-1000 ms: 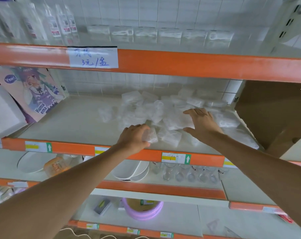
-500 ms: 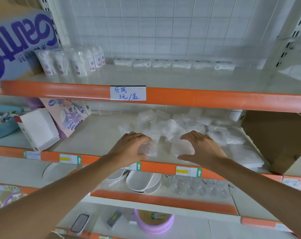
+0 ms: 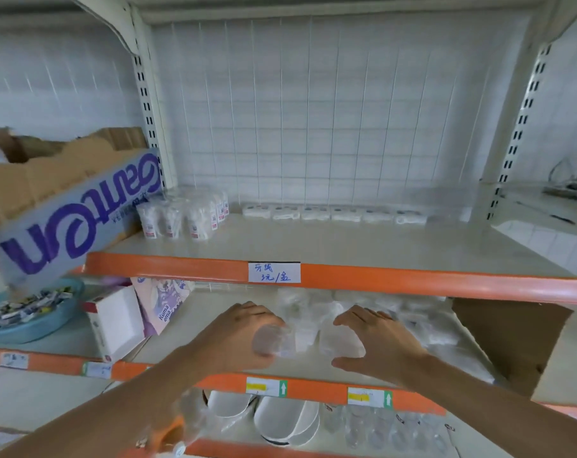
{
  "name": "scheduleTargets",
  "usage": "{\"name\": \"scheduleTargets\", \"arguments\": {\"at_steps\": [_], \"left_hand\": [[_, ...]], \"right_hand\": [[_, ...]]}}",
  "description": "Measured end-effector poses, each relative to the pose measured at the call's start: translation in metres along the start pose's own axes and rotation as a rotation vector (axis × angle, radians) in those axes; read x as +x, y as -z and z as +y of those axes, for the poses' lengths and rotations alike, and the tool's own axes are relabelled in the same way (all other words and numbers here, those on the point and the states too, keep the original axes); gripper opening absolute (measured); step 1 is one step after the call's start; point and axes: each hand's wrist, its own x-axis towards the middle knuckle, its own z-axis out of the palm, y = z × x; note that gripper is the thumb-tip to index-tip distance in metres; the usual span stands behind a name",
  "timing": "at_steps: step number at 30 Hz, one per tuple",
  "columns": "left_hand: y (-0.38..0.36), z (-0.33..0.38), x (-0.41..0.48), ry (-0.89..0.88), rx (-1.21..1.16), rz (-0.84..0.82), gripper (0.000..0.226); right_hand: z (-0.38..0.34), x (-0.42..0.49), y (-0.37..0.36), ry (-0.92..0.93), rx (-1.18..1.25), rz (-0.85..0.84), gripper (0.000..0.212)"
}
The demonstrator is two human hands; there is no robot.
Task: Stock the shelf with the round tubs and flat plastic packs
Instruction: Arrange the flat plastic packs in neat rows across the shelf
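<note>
L hand (image 3: 244,342) fingers curled round clear tub (image 3: 275,342) at mid shelf (image 3: 194,325) front; R hand (image 3: 379,347) just right, fingers spread over clear pack (image 3: 341,347); can't tell if I've a grip there.
</note>
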Motion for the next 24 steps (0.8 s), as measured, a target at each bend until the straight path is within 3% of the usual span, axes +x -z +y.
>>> {"name": "scheduleTargets", "arguments": {"at_steps": [15,24], "left_hand": [[0.126,-0.019,0.035,-0.074,-0.004,0.172,0.06],[0.127,-0.056,0.095,-0.043,-0.024,0.222,0.058]], "right_hand": [[-0.016,0.034,0.103,-0.022,-0.03,0.163,0.066],[0.005,0.094,0.118,-0.152,-0.055,0.198,0.068]]}}
